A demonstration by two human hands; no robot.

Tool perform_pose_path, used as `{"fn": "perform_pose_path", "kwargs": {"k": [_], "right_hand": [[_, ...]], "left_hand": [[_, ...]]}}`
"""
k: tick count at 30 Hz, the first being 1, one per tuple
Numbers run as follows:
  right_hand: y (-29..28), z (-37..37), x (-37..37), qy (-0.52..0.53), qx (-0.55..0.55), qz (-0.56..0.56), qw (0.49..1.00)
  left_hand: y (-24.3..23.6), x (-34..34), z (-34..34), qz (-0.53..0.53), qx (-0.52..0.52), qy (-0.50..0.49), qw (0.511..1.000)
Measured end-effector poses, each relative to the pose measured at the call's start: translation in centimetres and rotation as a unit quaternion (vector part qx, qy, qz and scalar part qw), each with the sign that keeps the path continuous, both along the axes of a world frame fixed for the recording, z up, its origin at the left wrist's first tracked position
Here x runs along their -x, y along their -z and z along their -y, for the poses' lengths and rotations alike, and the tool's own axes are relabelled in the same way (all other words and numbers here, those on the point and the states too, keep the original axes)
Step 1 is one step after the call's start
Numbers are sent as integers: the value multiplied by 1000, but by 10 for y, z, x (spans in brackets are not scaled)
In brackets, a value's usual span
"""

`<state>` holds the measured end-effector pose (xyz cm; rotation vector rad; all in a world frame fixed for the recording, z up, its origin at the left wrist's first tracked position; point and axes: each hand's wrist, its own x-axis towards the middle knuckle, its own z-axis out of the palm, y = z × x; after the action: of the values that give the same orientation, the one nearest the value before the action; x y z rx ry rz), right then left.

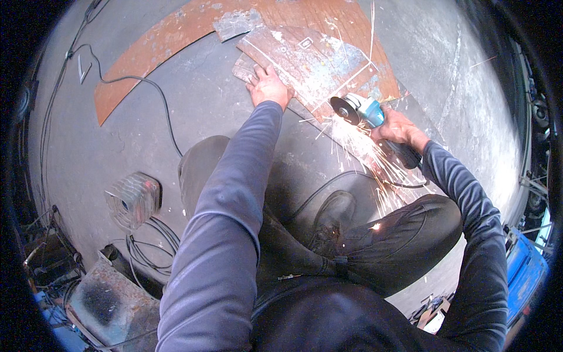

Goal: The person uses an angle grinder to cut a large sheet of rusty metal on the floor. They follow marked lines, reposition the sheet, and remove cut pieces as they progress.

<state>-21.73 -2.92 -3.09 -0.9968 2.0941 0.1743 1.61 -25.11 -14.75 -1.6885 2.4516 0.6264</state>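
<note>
My right hand point(400, 127) is wrapped round a teal and black angle grinder point(370, 111). Its dark disc point(344, 110) meets a rusty, scuffed metal sheet point(287, 50) near a pale line across it. Orange sparks point(365, 144) spray from there down toward my right leg. My left hand point(269, 90) presses on the sheet's near-left edge, fingers apart, holding nothing. Under that edge a narrower strip of metal point(241, 69) juts out. Whether the disc has gone through the sheet I cannot tell.
A larger curved rusty sheet point(141, 73) lies beyond. Black cables point(167, 105) run over the grey floor, one near my shoe point(334, 214). To the left are a ribbed metal block point(134, 196) and coiled cable point(149, 249). A bright glowing spot point(376, 226) shows by my trouser leg.
</note>
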Motion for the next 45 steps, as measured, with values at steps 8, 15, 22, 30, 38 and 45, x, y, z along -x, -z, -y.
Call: {"fn": "perform_pose_path", "kwargs": {"k": [8,15,22,30,38,45], "right_hand": [[5,2,1,-6,-7,4,1000],[8,0,5,-7,-21,-1,1000],[3,2,2,-5,-29,-4,1000],[-6,8,-4,6,-8,21,1000],[6,6,-7,-6,9,-16,1000],[7,5,-6,-4,19,-14,1000]], "left_hand": [[-4,-1,0,5,-7,8,1000],[-2,-1,2,1,-21,7,1000],[2,0,1,-10,-4,13,1000],[-1,0,1,4,1,24,1000],[-1,-1,2,14,6,25,1000],[-8,0,3,39,-18,53,998]]}}
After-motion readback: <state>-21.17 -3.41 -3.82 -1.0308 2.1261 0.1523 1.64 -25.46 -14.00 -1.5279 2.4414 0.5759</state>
